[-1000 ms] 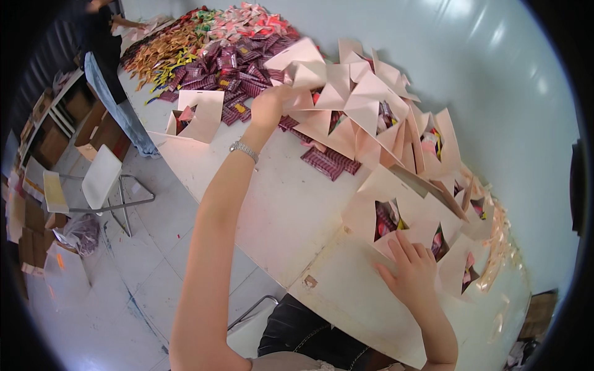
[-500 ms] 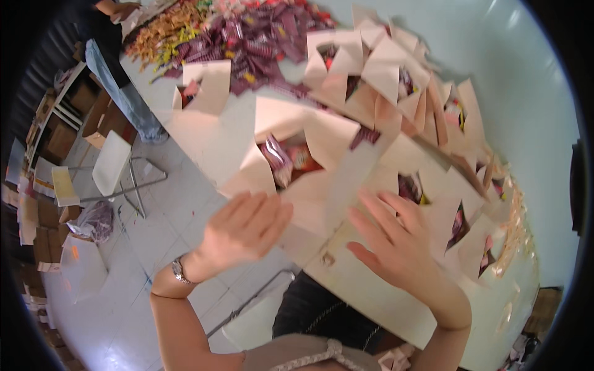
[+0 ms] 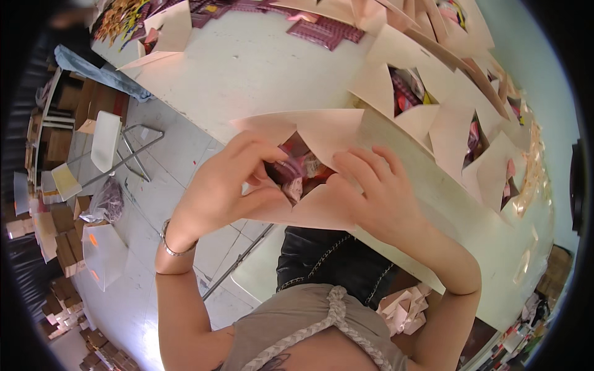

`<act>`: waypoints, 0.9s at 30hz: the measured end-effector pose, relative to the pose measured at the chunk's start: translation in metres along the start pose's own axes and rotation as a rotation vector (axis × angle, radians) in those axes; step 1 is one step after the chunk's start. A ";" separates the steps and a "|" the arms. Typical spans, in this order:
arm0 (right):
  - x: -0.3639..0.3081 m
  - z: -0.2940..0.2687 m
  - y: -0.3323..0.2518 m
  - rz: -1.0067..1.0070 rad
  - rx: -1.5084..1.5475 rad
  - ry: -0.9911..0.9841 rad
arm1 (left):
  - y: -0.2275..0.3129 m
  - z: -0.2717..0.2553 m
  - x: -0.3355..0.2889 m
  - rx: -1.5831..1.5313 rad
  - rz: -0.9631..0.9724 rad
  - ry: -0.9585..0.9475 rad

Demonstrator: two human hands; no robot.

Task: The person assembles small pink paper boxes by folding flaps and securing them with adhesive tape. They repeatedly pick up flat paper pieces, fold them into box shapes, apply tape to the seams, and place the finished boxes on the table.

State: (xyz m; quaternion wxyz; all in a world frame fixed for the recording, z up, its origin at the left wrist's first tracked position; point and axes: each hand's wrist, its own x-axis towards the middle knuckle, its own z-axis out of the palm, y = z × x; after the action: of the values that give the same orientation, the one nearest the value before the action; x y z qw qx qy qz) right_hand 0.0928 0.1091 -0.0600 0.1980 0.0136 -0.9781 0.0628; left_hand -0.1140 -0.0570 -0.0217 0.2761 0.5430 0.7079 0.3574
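Observation:
Close in front of me is a pale pink paper box (image 3: pixel 328 207), its pointed flaps parted around a star-shaped opening. Wrapped snack packets (image 3: pixel 297 168), purple and red, show inside it. My left hand (image 3: pixel 226 176) is curled round the box's left side, with thumb and fingers at the opening beside a purple packet. On the other side my right hand (image 3: pixel 377 191) grips the right flap, its fingers bent over the edge. Both palms hide part of the box's sides.
Several filled pink boxes (image 3: pixel 442 127) stand on the table (image 3: pixel 247 68) at the right. Another pink box (image 3: pixel 170 31) is at the far left, near purple packets (image 3: pixel 325 32). A folding chair (image 3: pixel 108 139) and cardboard boxes (image 3: pixel 102 105) are on the floor at left.
Both hands, open above the table half a second ago, have closed on the nearest pink box. The box is now closer to me, and its flaps are tilted differently.

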 end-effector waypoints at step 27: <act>-0.151 -0.043 -0.007 0.228 -0.021 0.183 | 0.091 0.114 0.071 0.340 0.454 -0.251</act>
State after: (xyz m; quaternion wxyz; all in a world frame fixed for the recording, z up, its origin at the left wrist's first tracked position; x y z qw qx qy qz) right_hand 0.2483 0.1082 -0.0790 0.2782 -0.1053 -0.9517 0.0757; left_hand 0.0083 0.0493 -0.0162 0.1793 0.7657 0.5786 0.2165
